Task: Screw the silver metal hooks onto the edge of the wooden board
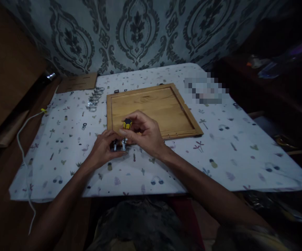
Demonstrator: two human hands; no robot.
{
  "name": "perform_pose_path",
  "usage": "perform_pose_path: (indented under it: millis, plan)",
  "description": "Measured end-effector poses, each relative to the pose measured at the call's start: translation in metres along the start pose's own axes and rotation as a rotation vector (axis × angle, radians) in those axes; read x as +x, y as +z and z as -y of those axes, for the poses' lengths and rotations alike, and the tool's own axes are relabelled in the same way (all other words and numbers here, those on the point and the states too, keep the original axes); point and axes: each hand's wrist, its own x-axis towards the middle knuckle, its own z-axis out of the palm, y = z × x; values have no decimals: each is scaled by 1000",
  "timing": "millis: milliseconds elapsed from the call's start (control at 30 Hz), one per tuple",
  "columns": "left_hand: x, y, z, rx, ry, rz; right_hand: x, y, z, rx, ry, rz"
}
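By the wooden panel's (151,109) near-left corner, right fingers (139,118) pinch a screwdriver (127,124) that could slip if the metal hinge (124,144), pinched by left fingers (108,134), twists.

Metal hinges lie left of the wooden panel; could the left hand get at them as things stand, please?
Probably yes: nothing seems to stand between the left hand and the metal hinges, though its grip is taken up by another hinge.

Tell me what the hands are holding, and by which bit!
The right hand holds what looks like a screwdriver by its yellow-and-black handle. The left hand seems to hold a shiny metal piece; exactly which part can't be told.
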Motion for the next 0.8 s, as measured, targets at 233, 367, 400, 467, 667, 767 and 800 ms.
perform_pose_path:
  millis: [233, 367, 400, 467, 667, 767, 800]
  plan:
    - [0, -2, -1, 1, -3, 15, 4, -5, 1, -72, -175, 21]
    - [0, -1, -1, 4, -3, 15, 3, -3, -1, -70, -124, -48]
    - [0, -1, -1, 8, -3, 12, 2, -2, -1, -42, -78, -54]
    - [-1, 0, 0, 16, -3, 7, 1, -1, 0, -5, -28, -41]
    - [0, -1, 0, 10, -10, 19, 4, -6, 6, -14, -90, 51]
    - [0, -1, -1, -10, -7, 25, 5, -7, 6, -18, -125, 20]
    - [0, -1, -1, -12, -9, 22, 5, -7, 5, -33, -139, -4]
